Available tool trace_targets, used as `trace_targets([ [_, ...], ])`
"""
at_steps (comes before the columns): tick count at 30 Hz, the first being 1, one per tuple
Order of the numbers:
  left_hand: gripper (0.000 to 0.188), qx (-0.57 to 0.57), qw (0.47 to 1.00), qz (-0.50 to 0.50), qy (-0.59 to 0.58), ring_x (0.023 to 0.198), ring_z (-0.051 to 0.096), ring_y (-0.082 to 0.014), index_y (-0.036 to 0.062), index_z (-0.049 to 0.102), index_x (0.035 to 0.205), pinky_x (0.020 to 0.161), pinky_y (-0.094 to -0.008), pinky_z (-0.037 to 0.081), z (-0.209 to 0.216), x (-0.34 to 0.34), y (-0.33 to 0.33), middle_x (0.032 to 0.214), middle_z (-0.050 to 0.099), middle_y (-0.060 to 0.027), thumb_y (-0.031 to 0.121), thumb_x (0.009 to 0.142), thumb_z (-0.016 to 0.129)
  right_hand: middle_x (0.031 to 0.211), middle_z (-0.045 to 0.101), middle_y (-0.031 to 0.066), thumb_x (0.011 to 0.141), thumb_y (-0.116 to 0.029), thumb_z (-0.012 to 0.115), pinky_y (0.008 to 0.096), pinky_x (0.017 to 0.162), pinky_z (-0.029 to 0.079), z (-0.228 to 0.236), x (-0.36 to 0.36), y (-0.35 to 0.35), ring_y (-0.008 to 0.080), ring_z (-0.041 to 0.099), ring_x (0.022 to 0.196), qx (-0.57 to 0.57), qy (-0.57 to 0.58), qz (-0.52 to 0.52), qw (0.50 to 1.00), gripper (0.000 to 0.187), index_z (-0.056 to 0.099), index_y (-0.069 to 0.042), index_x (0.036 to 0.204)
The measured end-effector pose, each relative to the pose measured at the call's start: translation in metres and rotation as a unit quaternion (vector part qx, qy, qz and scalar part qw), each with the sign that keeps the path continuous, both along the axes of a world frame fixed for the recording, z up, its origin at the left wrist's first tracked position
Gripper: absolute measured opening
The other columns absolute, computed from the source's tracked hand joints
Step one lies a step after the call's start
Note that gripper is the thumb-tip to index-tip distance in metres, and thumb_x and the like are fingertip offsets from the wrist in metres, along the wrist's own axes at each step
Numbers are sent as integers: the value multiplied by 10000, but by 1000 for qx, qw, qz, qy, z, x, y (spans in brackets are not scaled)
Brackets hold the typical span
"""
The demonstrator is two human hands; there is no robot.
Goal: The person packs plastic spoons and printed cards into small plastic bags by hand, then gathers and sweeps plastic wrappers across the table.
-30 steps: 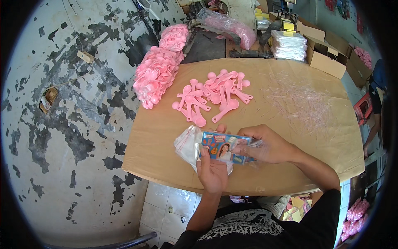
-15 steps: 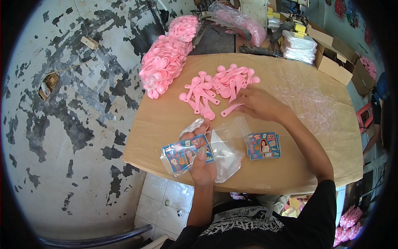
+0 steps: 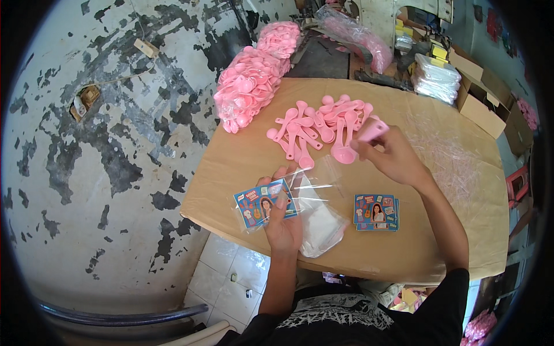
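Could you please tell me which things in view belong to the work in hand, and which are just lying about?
In use, or close at hand:
pink spoon, in the right hand
blue card, in the left hand
clear bags
card stack
loose spoons

Apparently just lying about:
plastic strands
cardboard box
dark pipe

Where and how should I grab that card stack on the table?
Probably pinch its right edge, coming from the right: the blue card stack lies flat, slightly fanned out there, while clear plastic bags lie close by its left side.
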State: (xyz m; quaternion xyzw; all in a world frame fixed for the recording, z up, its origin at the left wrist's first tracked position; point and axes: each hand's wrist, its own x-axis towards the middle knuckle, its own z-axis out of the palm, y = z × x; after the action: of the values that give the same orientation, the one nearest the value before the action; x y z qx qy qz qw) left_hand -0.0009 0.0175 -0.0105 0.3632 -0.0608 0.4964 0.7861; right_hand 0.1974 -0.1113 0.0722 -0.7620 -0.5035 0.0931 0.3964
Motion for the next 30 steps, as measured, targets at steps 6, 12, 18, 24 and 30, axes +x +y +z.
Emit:
trace_targets([
  [6, 421, -12, 998, -53, -20, 1398, 360, -405, 152, 441, 1373, 1186, -538, 271, -7, 6, -5, 1453, 459, -150, 230, 983, 579, 877, 646, 35, 974, -144, 622, 267, 706, 509, 20, -36, -23, 115, 640, 781, 162, 294, 187, 923, 152, 642, 6, 957],
  [12, 459, -163, 974, -152, -40, 1382, 408, -256, 191, 449, 1377, 1118, -467, 410, -8, 12, -40, 1469, 455, -109, 417, 986, 531, 946, 692, 64, 987, -211, 608, 289, 734, 514, 28, -58, -25, 141, 649, 838, 87, 221, 198, 951, 230, 649, -15, 1101],
  [18, 473, -340, 842, -365, -204, 1290, 504, -202, 237, 447, 1383, 1076, -436, 462, -11, 20, -52, 1422, 504, -4, 425, 959, 542, 901, 713, 146, 904, -244, 686, 377, 726, 533, 41, -70, -32, 325, 694, 788, 27, 33, 144, 989, 234, 658, -77, 1065],
  [24, 597, -293, 873, -371, -123, 1230, 547, -180, 338, 356, 1472, 1080, -403, 455, -27, 15, -78, 1385, 525, 15, 430, 926, 580, 805, 702, 103, 852, -201, 735, 353, 610, 511, 58, -71, -47, 305, 671, 675, 39, -52, 134, 989, 180, 663, -61, 938],
  [30, 954, -159, 940, -301, 10, 1455, 269, -284, 107, 169, 1540, 1156, -440, 349, -24, 17, -83, 1565, 274, -136, 575, 852, 636, 644, 627, 36, 808, -100, 755, 272, 498, 436, 82, -67, -76, 142, 619, 552, 192, -40, 102, 975, 103, 664, -60, 833],
])
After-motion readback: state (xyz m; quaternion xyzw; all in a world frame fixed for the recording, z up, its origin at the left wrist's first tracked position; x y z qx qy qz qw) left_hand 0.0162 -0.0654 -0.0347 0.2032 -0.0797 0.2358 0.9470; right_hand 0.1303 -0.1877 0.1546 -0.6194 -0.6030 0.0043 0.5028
